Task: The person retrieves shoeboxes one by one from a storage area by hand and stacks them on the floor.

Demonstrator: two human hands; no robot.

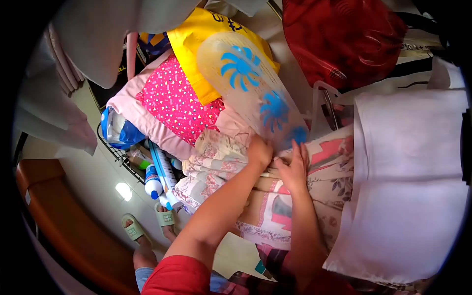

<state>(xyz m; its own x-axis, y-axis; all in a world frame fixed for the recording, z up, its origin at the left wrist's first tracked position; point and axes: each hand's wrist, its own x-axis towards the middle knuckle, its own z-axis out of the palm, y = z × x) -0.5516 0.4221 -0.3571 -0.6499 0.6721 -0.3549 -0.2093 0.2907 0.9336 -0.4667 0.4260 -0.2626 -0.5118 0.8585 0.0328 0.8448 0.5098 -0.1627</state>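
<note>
A long, round-ended translucent plastic sheet (223, 91) with blue pinwheel-like flowers leans up from the patterned cloth in the middle. My left hand (259, 151) is closed at its lower left edge, with the fingertips partly hidden. Beside it, my right hand (294, 169) has its fingers stretched out and the thumb apart, the fingertips touching the sheet's lower end near a blue flower. Under both hands lies a rumpled cream and pink patterned cloth (329, 172).
White folded cloth (408, 182) lies at right, below a red bag (341, 42). Behind the sheet are a yellow bag (187, 39) and pink printed pillow (179, 105). Bottles (153, 182) stand in a wire rack at left. A brown bench (64, 221) borders the floor.
</note>
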